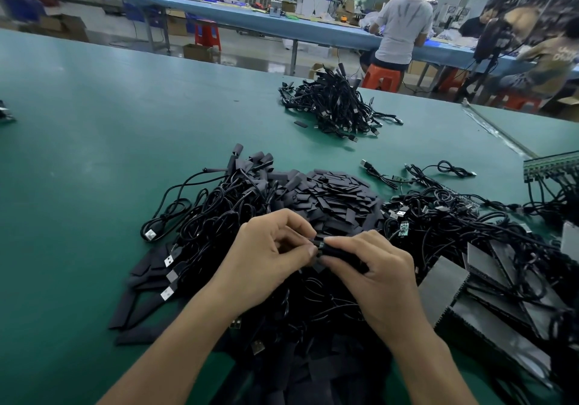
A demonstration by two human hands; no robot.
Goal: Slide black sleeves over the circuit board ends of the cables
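Note:
My left hand (269, 254) and my right hand (379, 266) meet over a heap of black parts at the near middle of the green table (94, 154). Between the fingertips of both hands is a black sleeve (336, 250); the right thumb and fingers pinch its body, and the left fingers pinch a cable end at its mouth. The board inside is hidden. Behind the hands lies a pile of loose flat black sleeves (332, 194). To the right is a tangle of cables (454, 216) with small green circuit boards (403, 228).
Sleeved cables with USB plugs (200, 213) lie in a heap to the left of my hands. Another cable pile (335, 103) sits further back. Grey foil bags (501, 279) lie at the right. People sit on orange stools at a blue bench behind the table.

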